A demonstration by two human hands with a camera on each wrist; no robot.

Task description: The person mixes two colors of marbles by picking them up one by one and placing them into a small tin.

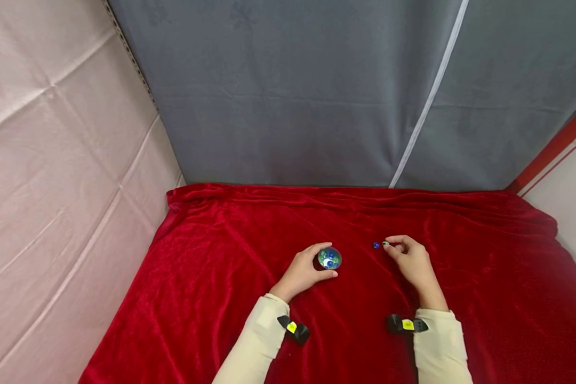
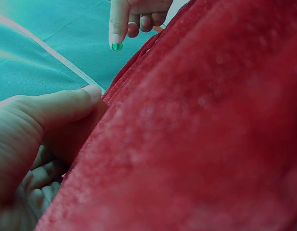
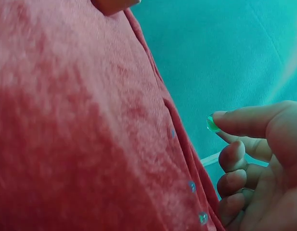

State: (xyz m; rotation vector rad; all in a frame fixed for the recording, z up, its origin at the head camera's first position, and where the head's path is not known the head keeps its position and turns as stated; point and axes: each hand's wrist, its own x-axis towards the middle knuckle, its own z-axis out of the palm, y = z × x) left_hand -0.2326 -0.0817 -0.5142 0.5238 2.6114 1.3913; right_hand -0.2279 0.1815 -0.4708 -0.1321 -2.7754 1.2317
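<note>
My left hand (image 1: 303,272) curls its thumb and forefinger round a small round clear container (image 1: 329,258) on the red cloth. Blue and green marbles fill part of it. In the left wrist view the left thumb (image 2: 66,108) shows in front, and the container is out of sight. To the right, my right hand (image 1: 413,261) pinches a green marble (image 3: 213,123) between thumb and forefinger, its other fingers curled toward the palm. Just left of those fingertips, a blue marble (image 1: 376,245) lies on the cloth.
Creased red velvet cloth (image 1: 211,277) covers the table. A grey curtain (image 1: 288,106) hangs behind it, and a pale fabric wall (image 1: 67,160) rises on the left. Small shiny marbles (image 3: 192,186) dot the cloth in the right wrist view.
</note>
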